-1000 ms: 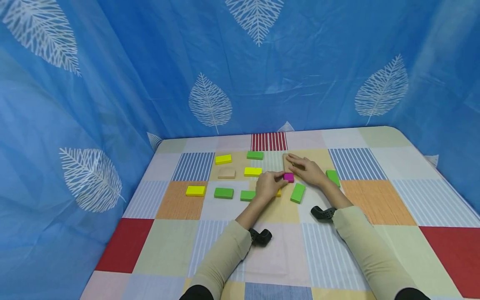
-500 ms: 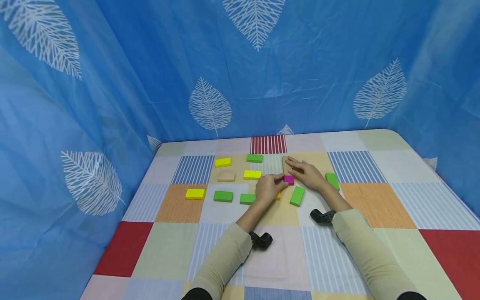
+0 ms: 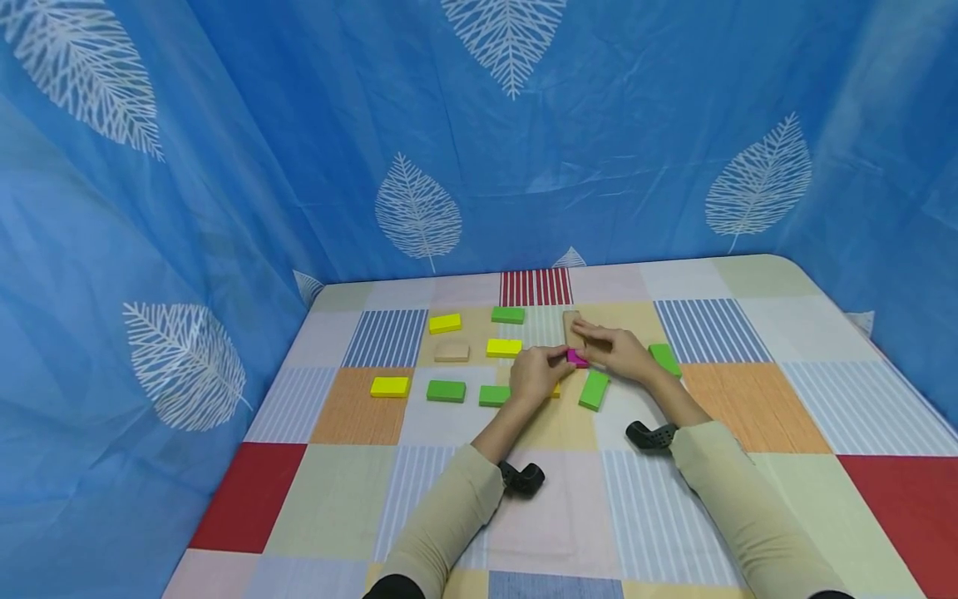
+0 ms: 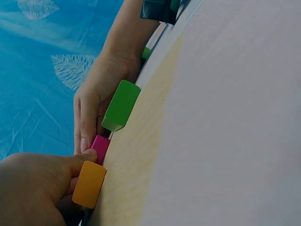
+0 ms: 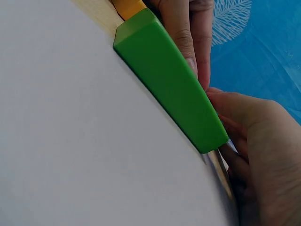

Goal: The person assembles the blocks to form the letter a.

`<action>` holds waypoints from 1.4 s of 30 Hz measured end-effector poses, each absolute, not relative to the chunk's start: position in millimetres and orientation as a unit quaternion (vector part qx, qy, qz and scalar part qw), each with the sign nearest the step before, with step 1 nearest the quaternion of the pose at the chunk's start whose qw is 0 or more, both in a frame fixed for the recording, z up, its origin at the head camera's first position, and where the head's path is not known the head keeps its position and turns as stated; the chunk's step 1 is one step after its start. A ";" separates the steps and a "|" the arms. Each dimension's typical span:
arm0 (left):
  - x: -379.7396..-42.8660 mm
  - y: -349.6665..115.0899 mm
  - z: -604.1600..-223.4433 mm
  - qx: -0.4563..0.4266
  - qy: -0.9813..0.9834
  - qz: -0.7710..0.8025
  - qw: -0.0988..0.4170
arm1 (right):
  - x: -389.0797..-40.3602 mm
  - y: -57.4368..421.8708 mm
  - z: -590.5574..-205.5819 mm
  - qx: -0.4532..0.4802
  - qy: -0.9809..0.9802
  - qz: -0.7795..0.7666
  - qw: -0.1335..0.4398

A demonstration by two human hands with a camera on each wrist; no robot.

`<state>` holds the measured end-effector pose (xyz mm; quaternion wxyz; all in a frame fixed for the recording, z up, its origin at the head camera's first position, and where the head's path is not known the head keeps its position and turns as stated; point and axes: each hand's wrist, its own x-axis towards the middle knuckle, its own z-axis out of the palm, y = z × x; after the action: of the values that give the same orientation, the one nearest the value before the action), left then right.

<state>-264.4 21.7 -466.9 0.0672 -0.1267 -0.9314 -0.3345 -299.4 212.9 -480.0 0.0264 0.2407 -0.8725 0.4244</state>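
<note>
In the head view, my left hand (image 3: 530,374) pinches the left end of a small magenta block (image 3: 577,358) between thumb and fingertips. My right hand (image 3: 617,351) comes in from the right, its thumb at the magenta block and its fingers reaching over a plain wooden block (image 3: 571,329) just behind. In the left wrist view, the thumb touches the magenta block (image 4: 100,149), between an orange block (image 4: 89,184) and a green block (image 4: 121,105). That green block (image 5: 171,82) hides part of the right fingers in the right wrist view.
Flat yellow blocks (image 3: 390,387), green blocks (image 3: 446,391) and another wooden block (image 3: 452,353) lie spread to the left. One green block (image 3: 664,359) lies beside the right forearm. A patchwork cloth (image 3: 352,482) covers the table, with a blue curtain (image 3: 599,183) behind it.
My right hand has shifted slightly, its thumb moving from the wooden block's side down to the magenta block and covering part of it. The left hand keeps its place.
</note>
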 end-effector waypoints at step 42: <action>-258.9 10.5 -460.3 -0.422 -0.866 -0.265 -0.048 | -301.2 215.7 -479.8 0.251 -0.870 0.424 0.022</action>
<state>-258.9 10.5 -460.3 -0.0481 -0.4220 -0.8658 -0.2647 -301.2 215.7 -479.8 0.0217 0.2514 -0.8699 0.4239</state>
